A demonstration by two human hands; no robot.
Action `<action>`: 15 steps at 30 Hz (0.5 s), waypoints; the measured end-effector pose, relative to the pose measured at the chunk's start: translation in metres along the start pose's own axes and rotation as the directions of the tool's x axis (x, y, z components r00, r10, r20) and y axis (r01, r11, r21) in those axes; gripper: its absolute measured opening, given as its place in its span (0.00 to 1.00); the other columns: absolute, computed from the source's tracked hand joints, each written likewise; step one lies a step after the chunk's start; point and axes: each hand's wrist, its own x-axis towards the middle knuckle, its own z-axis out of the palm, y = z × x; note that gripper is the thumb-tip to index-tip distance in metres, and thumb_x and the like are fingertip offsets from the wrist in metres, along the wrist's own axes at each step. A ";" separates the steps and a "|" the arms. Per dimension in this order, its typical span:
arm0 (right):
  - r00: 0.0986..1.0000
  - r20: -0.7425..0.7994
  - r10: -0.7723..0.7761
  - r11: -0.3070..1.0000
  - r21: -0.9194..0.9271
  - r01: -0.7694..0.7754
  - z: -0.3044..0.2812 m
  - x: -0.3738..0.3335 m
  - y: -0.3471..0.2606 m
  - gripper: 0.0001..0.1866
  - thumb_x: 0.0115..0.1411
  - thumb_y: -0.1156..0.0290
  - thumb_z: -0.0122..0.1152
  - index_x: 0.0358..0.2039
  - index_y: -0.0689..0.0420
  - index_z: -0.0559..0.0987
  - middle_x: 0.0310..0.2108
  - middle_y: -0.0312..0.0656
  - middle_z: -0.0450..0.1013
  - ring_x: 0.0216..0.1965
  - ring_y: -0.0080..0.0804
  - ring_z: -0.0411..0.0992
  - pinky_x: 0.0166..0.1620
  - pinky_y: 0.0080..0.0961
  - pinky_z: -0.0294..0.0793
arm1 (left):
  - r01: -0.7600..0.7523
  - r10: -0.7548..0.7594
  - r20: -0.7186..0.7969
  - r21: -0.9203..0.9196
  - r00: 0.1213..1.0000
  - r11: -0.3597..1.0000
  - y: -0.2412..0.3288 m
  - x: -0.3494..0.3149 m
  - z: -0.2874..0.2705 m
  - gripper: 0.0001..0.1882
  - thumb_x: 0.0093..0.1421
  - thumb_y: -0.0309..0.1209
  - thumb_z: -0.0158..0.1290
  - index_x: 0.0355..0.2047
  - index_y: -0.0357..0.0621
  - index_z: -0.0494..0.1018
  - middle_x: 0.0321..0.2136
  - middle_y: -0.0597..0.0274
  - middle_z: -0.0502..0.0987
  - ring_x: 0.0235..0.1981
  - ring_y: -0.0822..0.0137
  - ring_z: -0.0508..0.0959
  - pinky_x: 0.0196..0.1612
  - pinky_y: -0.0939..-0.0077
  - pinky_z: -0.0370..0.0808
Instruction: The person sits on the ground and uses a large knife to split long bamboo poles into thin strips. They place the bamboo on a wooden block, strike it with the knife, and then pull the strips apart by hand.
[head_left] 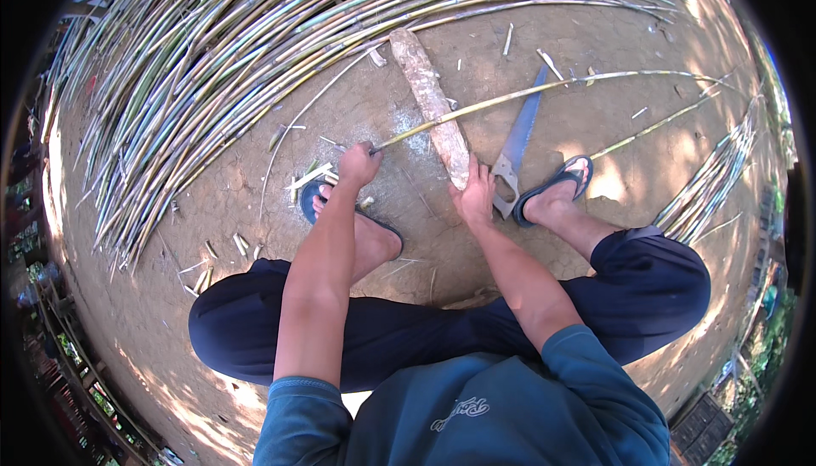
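Observation:
My left hand (360, 163) is closed round the near left end of a long, thin bamboo pole (501, 99). The pole lies across a rough, pale-barked log (422, 84) and stretches off to the right. At the log's near end my right hand (476, 192) grips the wood, its fingers bent over the edge. Just right of that hand a handsaw (520, 139) rests on the ground, its bluish blade pointing away and its pale handle toward me. Pale dust (408, 130) is scattered on both sides of the log.
A big heap of bamboo poles (221, 50) fills the far left. A smaller bundle (714, 173) lies at the right. Short cut pieces (310, 175) are strewn by my left sandal (387, 232); my right sandal (557, 187) stands near the saw handle. The ground is bare earth.

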 end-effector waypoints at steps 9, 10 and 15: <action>0.953 -0.271 0.138 0.969 -0.162 -0.187 -0.021 0.002 0.045 0.30 0.55 0.50 0.61 0.53 0.55 0.71 0.46 0.48 0.64 0.50 0.48 0.62 0.55 0.44 0.59 | 0.051 -0.052 0.053 0.004 0.997 0.999 0.010 0.002 -0.010 0.19 0.55 0.45 0.54 0.34 0.40 0.77 0.32 0.41 0.79 0.38 0.43 0.79 0.44 0.52 0.73; 0.934 -0.229 0.274 0.929 -0.187 -0.319 -0.022 -0.001 0.055 0.29 0.55 0.50 0.61 0.52 0.55 0.72 0.46 0.48 0.64 0.49 0.47 0.62 0.54 0.44 0.59 | 0.051 -0.052 0.048 0.006 0.998 0.999 0.011 0.003 -0.009 0.19 0.55 0.45 0.54 0.34 0.40 0.77 0.32 0.41 0.79 0.38 0.42 0.79 0.44 0.52 0.74; 0.997 -0.025 0.079 0.943 -0.321 -0.083 -0.042 -0.021 0.061 0.24 0.52 0.51 0.64 0.43 0.55 0.78 0.48 0.46 0.61 0.51 0.46 0.59 0.54 0.41 0.59 | 0.073 -0.073 0.025 -0.004 0.997 0.997 0.006 0.004 -0.004 0.18 0.55 0.44 0.55 0.35 0.41 0.77 0.33 0.42 0.79 0.38 0.42 0.79 0.45 0.53 0.74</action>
